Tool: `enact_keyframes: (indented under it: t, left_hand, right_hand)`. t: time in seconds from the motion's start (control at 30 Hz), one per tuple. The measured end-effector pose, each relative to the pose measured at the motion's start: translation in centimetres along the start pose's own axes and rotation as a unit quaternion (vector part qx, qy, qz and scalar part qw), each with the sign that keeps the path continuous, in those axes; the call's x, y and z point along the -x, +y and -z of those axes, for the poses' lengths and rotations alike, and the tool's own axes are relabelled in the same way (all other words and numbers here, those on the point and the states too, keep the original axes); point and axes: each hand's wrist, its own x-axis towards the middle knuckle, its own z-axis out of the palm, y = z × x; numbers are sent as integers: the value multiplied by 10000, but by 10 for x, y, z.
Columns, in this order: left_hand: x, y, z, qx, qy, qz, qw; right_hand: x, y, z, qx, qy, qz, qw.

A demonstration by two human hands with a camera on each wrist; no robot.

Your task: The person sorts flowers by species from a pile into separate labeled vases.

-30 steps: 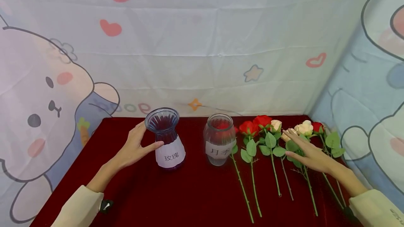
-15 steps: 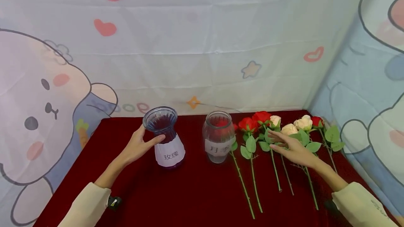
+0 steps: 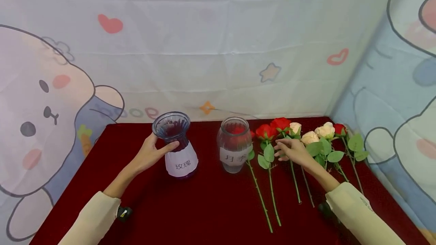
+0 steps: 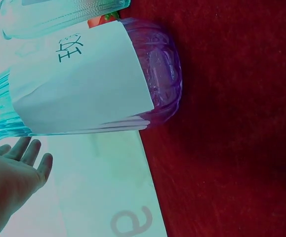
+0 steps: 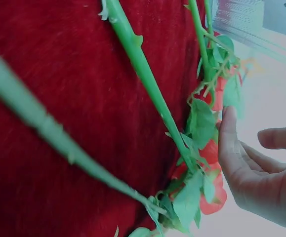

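Note:
A purple glass vase [image 3: 177, 150] with a white paper label stands left of centre on the red cloth. My left hand [image 3: 154, 151] is at its neck, thumb lying across the front. In the left wrist view the fingers [image 4: 26, 158] look straight beside the vase [image 4: 108, 84]. A clear labelled jar [image 3: 234, 146] stands to the right. Several red and cream roses [image 3: 281, 124] lie in a row beyond it. My right hand [image 3: 284, 150] hovers over a rose stem [image 3: 294, 177], fingers loosely bent, gripping nothing. The right wrist view shows it [image 5: 251, 173] just beside leaves and a stem [image 5: 147, 84].
The red tablecloth [image 3: 211, 207] covers the table. Cartoon-printed fabric walls [image 3: 218, 48] close in the back and the right side [image 3: 391, 86]. The cream roses [image 3: 325, 131] and a red one [image 3: 340, 128] lie near the right wall.
My right hand has moved left, from the cream roses to the red roses by the jar. My left hand has slid up from the vase's body to its neck.

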Motion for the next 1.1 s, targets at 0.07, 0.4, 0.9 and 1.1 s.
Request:
enact_keyframes:
  t: [0.07, 0.4, 0.9, 1.1]
  left_hand:
    - [0, 1, 0, 110, -13, -12, 9999]
    - [0, 2, -7, 350, -18, -24, 9994]
    - [1, 2, -7, 386, -50, 40, 9992]
    - [1, -1, -4, 294, -40, 90, 9995]
  right_hand:
    - [-6, 0, -4, -83, -17, -163, 9998]
    - [-19, 1, -19, -204, -2, -839, 9963]
    - [-43, 7, -32, -226, -320, -1101, 9932]
    - [-47, 6, -31, -369, -387, -1082, 9927]
